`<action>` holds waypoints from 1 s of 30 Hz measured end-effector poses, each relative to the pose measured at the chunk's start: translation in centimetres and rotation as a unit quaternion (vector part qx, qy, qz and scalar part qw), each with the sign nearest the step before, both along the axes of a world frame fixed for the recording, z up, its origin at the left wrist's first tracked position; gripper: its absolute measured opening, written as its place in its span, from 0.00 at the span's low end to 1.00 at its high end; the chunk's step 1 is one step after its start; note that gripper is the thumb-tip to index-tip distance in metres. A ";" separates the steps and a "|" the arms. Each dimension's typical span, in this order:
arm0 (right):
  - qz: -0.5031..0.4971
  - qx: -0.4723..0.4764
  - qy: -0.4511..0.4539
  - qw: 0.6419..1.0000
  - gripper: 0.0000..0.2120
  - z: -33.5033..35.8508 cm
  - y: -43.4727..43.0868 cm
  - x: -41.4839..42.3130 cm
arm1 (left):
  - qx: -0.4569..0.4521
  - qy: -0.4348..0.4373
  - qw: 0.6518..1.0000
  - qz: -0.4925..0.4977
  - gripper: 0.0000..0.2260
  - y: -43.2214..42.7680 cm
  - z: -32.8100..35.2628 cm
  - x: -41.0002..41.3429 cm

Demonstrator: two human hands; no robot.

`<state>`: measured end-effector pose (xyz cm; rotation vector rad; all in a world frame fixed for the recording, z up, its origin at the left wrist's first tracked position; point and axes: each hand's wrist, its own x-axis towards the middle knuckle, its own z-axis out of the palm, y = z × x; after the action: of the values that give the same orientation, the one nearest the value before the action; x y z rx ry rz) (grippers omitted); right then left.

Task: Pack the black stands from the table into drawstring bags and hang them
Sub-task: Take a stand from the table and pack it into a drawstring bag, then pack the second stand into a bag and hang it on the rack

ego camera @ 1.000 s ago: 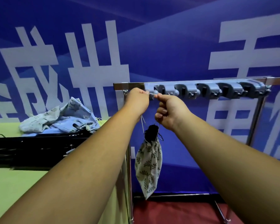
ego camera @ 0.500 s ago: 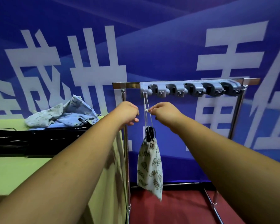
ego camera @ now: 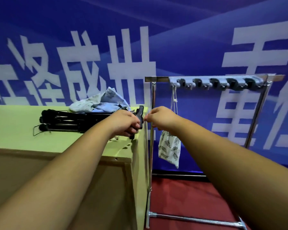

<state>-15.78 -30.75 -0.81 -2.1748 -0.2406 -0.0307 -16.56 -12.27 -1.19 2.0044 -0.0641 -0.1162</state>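
Our left hand [ego camera: 126,125] is curled round the end of a black stand [ego camera: 140,112], right at the bench [ego camera: 15,130] corner just left of the rack [ego camera: 156,79]. Our right hand [ego camera: 161,118] hovers by the rack's left post with its fingers tucked under, and we cannot tell whether it holds anything. Left of the rack, the pile of stands [ego camera: 70,120] lies on the bench beside the loose bags [ego camera: 101,102]. One leaf-print bag [ego camera: 169,150] hangs by its cord [ego camera: 174,98] from the rack's leftmost hook [ego camera: 174,83].
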 end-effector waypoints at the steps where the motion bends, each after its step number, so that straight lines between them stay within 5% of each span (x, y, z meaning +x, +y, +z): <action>1: 0.009 -0.005 0.001 1.000 0.12 -0.1 0.9 -0.3 | -0.005 -0.002 1.000 0.009 0.07 1.2 -0.1 -0.4; 16: 0.039 -0.007 -0.044 0.998 0.08 -1.0 11.4 1.6 | -0.041 -0.035 0.992 0.114 0.08 14.1 -1.0 -0.3; 22: 0.032 -0.112 -0.164 0.980 0.11 -3.4 13.6 5.4 | -0.016 -0.078 0.987 0.142 0.08 15.9 -2.1 5.0; 26: 0.003 -0.258 -0.322 0.911 0.14 -5.9 13.5 8.6 | 0.153 -0.169 0.967 0.112 0.07 15.2 -2.3 9.6; 30: -0.017 -0.256 -0.311 0.915 0.16 -8.1 13.2 10.6 | 0.275 -0.177 0.942 0.080 0.12 14.0 -2.0 14.4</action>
<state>-5.13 -17.58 -8.88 -2.6337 -0.6276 -0.7660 -2.19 1.72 -3.22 2.5589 -0.1061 0.3726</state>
